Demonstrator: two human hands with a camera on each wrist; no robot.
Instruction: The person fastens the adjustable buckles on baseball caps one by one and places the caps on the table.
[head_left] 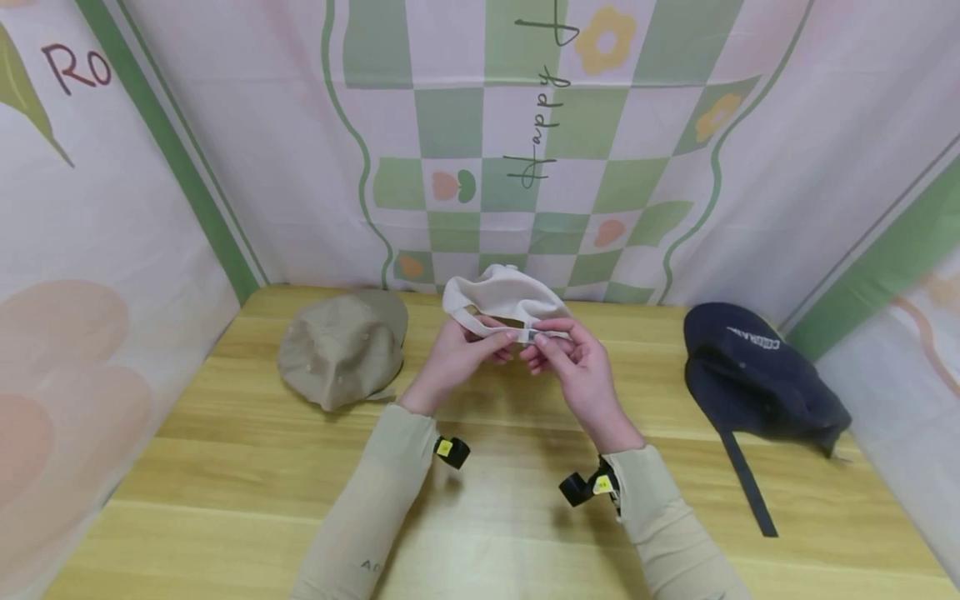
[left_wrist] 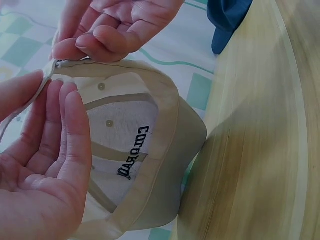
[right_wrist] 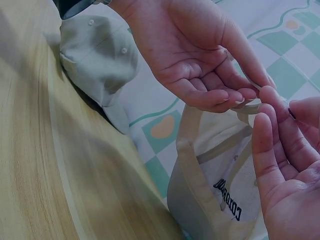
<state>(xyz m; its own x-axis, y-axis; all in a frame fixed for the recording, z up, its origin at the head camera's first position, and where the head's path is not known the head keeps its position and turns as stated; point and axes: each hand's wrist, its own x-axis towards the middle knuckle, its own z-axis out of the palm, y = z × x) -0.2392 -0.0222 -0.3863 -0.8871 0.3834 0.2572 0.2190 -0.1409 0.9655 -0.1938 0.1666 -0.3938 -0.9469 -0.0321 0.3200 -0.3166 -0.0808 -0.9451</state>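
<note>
The cream cap is in the middle, near the far edge of the tabletop, and both hands are grasping it at its back strap: the left hand pinches the strap between thumb and fingers, and the right hand pinches it just beside, near the fastening. I judge this cap to be light and soft, with a crown that folds easily, not slippery and hardly fragile; only its brim is probably stiff. The strap seems thin, so fingertips on its two sides should be the better hold. The fastening is mostly covered by the fingers, and its form is hard to make out. Whether the brim touches the tabletop, I cannot tell. A tan cap lies by the far left corner, a navy cap toward the right edge.
</note>
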